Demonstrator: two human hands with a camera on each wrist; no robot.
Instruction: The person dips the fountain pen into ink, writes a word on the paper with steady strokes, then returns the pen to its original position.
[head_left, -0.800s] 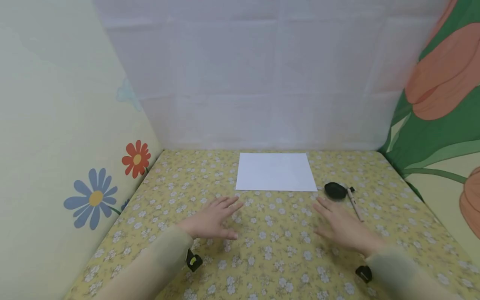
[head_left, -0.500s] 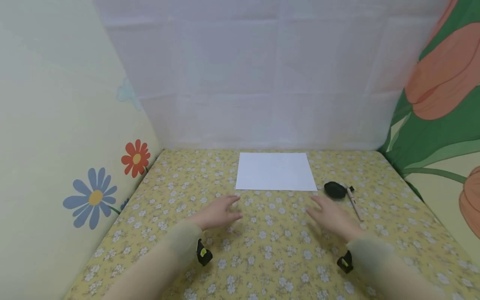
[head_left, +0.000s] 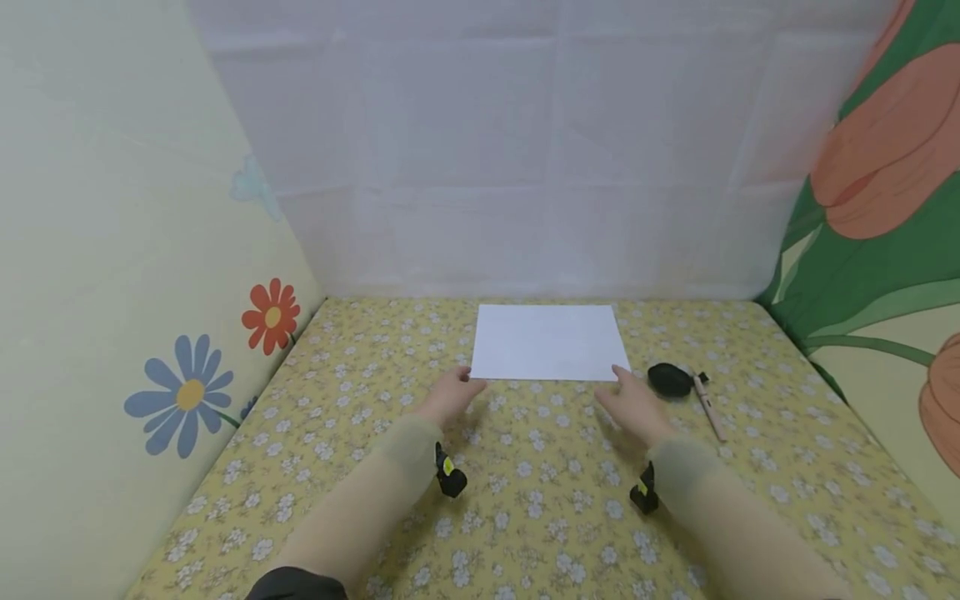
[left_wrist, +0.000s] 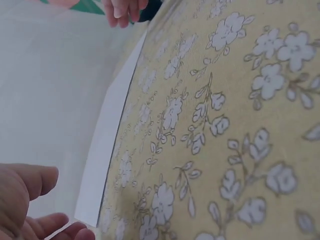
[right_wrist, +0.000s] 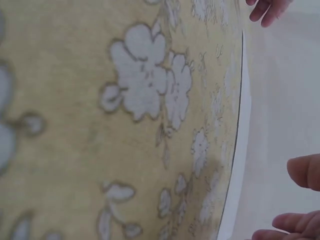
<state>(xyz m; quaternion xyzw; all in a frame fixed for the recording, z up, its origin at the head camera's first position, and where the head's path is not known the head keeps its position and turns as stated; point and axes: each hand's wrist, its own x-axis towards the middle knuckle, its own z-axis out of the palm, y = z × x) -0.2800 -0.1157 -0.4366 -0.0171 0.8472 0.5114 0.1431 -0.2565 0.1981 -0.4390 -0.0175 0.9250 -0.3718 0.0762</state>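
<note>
A plain white sheet of paper lies flat on the flower-patterned cloth towards the back. Beside its near left corner is my left hand, the thumb and fingers parted, fingertips right at the edge. My right hand reaches to the near right corner, one fingertip overlapping the paper in the head view. The left wrist view has the thumb held away from the fingers near the paper's end. A similar gap shows between the right thumb and fingers in the right wrist view.
Right of the paper lie a black oval object and a pale pink pen-like stick with a black end. A white sheet hangs behind the table. Painted walls stand on both sides.
Both hands have moved forward and inward, from over the near cloth to the paper's near corners. The paper, black oval object and pen-like stick have stayed put.
</note>
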